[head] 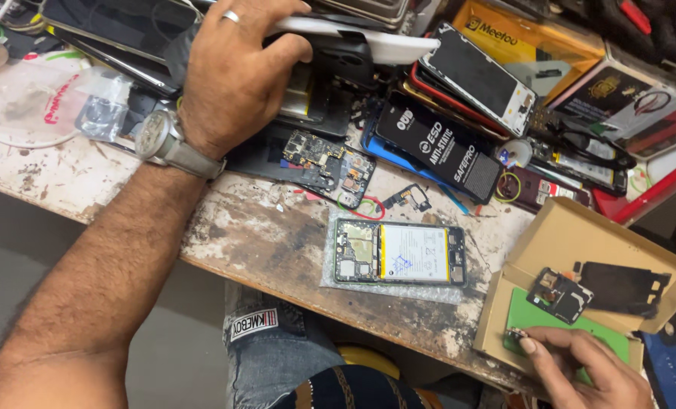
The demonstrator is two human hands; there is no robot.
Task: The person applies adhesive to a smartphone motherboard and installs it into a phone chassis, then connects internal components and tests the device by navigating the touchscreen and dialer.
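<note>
While left hand [236,72] clamps white panel [368,42], right hand [592,367] grip pinched on small part [517,335], cardboard box [580,235].

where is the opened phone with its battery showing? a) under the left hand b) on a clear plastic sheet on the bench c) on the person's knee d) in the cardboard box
b: the opened phone lies flat on a clear plastic sheet on the worn bench, between both hands.
</note>
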